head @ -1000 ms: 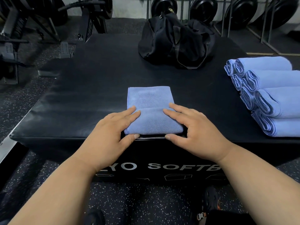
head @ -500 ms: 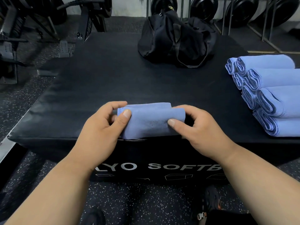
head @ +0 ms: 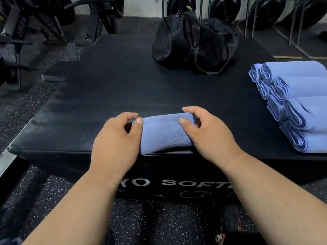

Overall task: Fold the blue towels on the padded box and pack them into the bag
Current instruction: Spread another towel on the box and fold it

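Note:
A blue towel [head: 163,132], rolled into a short bundle, lies at the near edge of the black padded box [head: 115,89]. My left hand [head: 115,142] grips its left end, thumb on top and fingers curled behind. My right hand [head: 208,135] grips its right end the same way. A stack of several rolled blue towels [head: 297,103] sits on the box at the right. The black bag [head: 194,41] stands at the far side of the box, right of centre; I cannot see whether it is open.
Gym equipment frames [head: 26,32] stand on the speckled floor to the left. Weight plates on racks [head: 265,9] line the back wall. A shoe [head: 230,221] shows on the floor below the box front.
The towel lay flat, folded, with both hands pressing on it. Both hands have since curled round its ends and rolled it up into a thicker bundle.

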`<state>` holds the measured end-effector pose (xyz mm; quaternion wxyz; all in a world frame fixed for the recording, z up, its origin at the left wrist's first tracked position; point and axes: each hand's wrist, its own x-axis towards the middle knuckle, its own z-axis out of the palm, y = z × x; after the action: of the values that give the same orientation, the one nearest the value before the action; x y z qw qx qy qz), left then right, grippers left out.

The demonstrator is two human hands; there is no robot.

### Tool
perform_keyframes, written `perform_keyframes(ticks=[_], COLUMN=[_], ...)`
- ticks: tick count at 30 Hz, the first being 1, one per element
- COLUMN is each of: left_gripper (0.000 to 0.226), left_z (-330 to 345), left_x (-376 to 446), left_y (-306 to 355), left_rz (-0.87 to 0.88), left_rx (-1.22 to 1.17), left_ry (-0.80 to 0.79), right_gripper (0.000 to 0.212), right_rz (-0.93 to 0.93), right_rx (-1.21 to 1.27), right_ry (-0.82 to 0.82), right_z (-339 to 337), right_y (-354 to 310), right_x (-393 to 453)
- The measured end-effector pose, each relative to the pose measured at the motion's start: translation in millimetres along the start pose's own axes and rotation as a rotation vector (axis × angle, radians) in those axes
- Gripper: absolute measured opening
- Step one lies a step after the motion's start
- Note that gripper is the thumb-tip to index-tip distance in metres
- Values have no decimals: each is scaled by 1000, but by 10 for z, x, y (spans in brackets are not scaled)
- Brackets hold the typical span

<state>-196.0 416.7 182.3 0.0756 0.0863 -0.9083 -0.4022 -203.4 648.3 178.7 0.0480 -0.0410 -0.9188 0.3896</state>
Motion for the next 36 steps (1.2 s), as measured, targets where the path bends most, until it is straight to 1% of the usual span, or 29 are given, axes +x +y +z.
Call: perform_keyframes(ticks=[3,6,7,8,10,11,12,14,15,16,18,20,22,24,28,31,34,36], left_gripper=[42,46,46,46,49,51,53,58,60,65,82,92,87,77,65,63,52,50], left_z=[9,52,77,104,159,176,183,170,156,139,95,32,-54,-126,-203,-283,-364,-332], left_x=[-44,-57,-47,-40,-25,-22,-23,-44,-64,-85,-104,-54,21,73,125,195,191,101], left_y=[48,63,50,42,7,-7,-17,-18,-21,-31,-72,-146,-211,-253,-289,-360,-337,-204], left_rz=[34,108,131,153,194,215,229,266,308,368,462,502,498,493,473,440,419,463], left_rx=[2,100,130,144,154,170,193,233,245,252,262,279,255,209,196,193,116,66], left_ry=[-53,-78,-78,-77,-70,-60,-44,-22,-42,-92,-245,-337,-357,-339,-267,-206,-136,-89], right_gripper=[39,38,36,35,34,36,42,56,61,63,64,64,63,61,64,63,63,65], right_rz=[-25,-42,-77,-152,-352,-444,-493,-460,-428,-407,-386,-375,-372,-357,-343,-351,-361,-364], right_rx=[-30,-49,-55,-82,-178,-221,-254,-283,-281,-279,-274,-283,-298,-293,-271,-263,-265,-266], right_ry=[-15,13,47,100,167,155,97,-53,-97,-116,-139,-171,-198,-222,-239,-233,-226,-226], right_z=[-17,7,19,33,66,93,118,149,150,139,103,76,54,25,-20,-12,-3,12], right_y=[-7,0,2,4,-3,4,3,-4,9,22,40,49,59,77,85,89,99,109], right_x=[8,6,-5,-22,-75,-102,-130,-177,-181,-177,-158,-141,-123,-97,-81,-83,-82,-87])
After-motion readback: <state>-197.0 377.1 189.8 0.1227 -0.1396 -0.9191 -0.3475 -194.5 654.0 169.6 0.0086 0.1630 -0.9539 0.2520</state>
